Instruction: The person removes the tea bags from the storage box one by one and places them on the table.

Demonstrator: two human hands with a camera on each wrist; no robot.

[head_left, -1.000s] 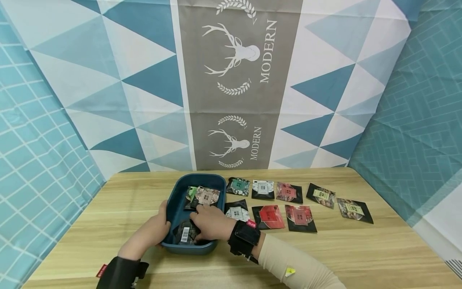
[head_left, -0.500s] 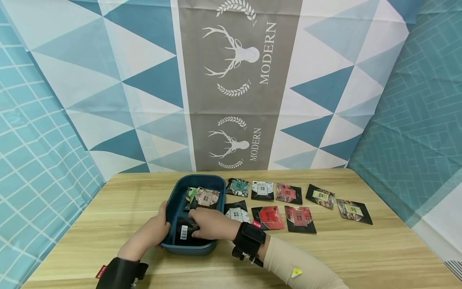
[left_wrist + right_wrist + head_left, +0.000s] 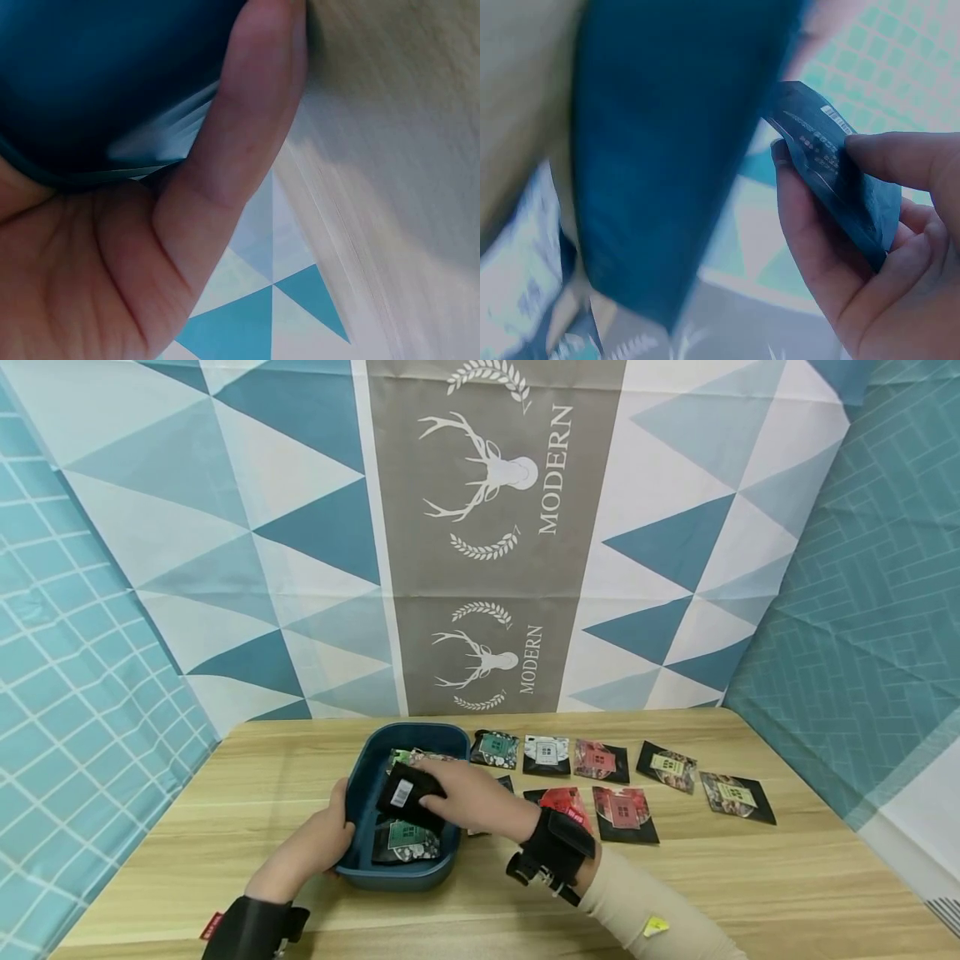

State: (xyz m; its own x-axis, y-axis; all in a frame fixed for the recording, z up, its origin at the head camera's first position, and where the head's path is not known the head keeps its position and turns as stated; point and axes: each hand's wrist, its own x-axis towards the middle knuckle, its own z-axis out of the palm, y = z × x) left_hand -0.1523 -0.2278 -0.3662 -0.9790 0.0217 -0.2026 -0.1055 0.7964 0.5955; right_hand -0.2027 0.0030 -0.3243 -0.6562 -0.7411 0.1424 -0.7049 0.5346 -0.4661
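A black sachet (image 3: 401, 792) with a white barcode is pinched between thumb and fingers of my right hand (image 3: 471, 796), raised over the dark blue plastic bin (image 3: 397, 881). In the right wrist view the sachet (image 3: 829, 154) is tilted, its printed back showing. Below it in the bin lies a sachet with a green label (image 3: 406, 841). More sachets lie at the bin's far end, partly hidden by my right hand. My left hand (image 3: 324, 837) grips the bin's left side; the left wrist view shows the thumb (image 3: 240, 112) along the wall, the other fingers mostly hidden.
Right of the bin, several sachets lie on the wooden table (image 3: 247, 793) in two rough rows, among them a green-labelled one (image 3: 496, 748), a white one (image 3: 547, 752) and a red one (image 3: 625, 812). A patterned cloth backdrop (image 3: 480, 610) stands behind the table.
My right hand has lifted the black sachet from the bin's near end, up and away from me. The green-labelled sachet beneath is now uncovered. My left hand stays on the bin.
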